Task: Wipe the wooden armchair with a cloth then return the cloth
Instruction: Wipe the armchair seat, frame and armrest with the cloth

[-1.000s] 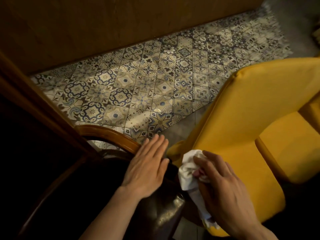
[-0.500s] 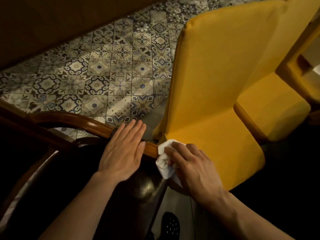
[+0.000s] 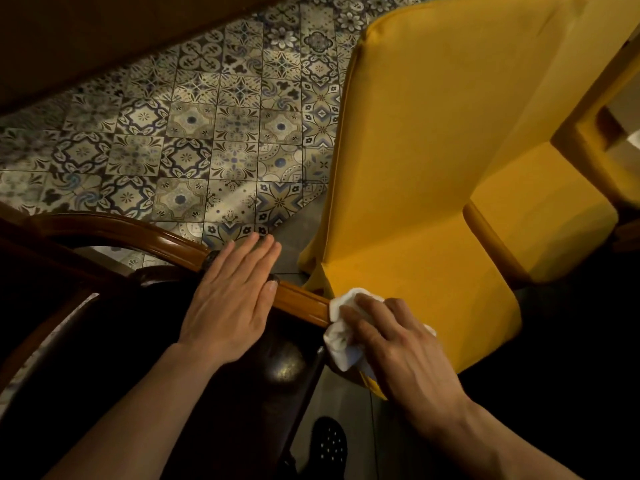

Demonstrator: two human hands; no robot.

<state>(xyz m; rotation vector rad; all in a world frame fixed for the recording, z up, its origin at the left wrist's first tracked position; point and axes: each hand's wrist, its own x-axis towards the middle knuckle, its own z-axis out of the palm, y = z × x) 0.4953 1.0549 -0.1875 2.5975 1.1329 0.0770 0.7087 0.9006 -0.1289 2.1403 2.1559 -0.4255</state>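
Observation:
The wooden armchair (image 3: 138, 237) fills the lower left, with a curved glossy brown top rail and a dark leather back below it. My left hand (image 3: 232, 299) lies flat on the rail and the leather, fingers together and straight, holding nothing. A crumpled white cloth (image 3: 341, 336) is pressed against the right end of the rail. My right hand (image 3: 398, 348) covers the cloth and grips it, hiding most of it.
A yellow upholstered chair (image 3: 433, 150) stands close on the right, almost touching the armchair's rail end. Patterned floor tiles (image 3: 207, 133) spread behind, bounded by a brown wall (image 3: 86, 36) at the top left. A dark perforated shoe (image 3: 329, 441) shows at the bottom.
The view has tilted so the yellow chair sits higher and nearer. My right hand slid the cloth along the rail's right end, exposing more wood between my hands. My left hand stayed on the rail.

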